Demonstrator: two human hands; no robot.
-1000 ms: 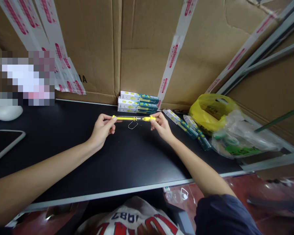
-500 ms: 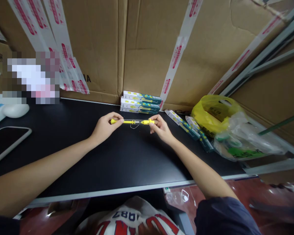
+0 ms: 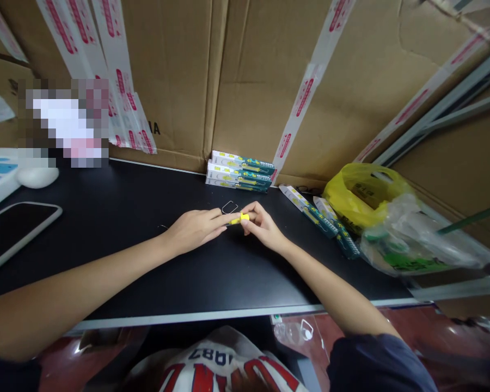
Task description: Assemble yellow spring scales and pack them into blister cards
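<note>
In my right hand [image 3: 265,226], fingertips and thumb pinch the yellow end of a slim tubular spring scale [image 3: 244,217]. My left hand [image 3: 198,228] is closed over the rest of it, fingers stretched along the tube and thumb beneath. Most of the tube is hidden by that hand. A bent wire loop [image 3: 230,207] stands out just beyond my left fingertips. Left of my left hand a thin bit of wire [image 3: 162,226] shows; what it joins is hidden.
Narrow printed boxes [image 3: 239,177] are stacked against the cardboard, with two more boxes [image 3: 310,209] lying right. Beyond them sit a yellow plastic bag [image 3: 338,190] and a clear bag [image 3: 416,239]. A phone [image 3: 20,231] and a power strip [image 3: 0,177] lie left on the black table [image 3: 179,288].
My hands have come closer together and nearer to me. My left hand has slid right along the spring scale and now covers most of it. The view has shifted slightly.
</note>
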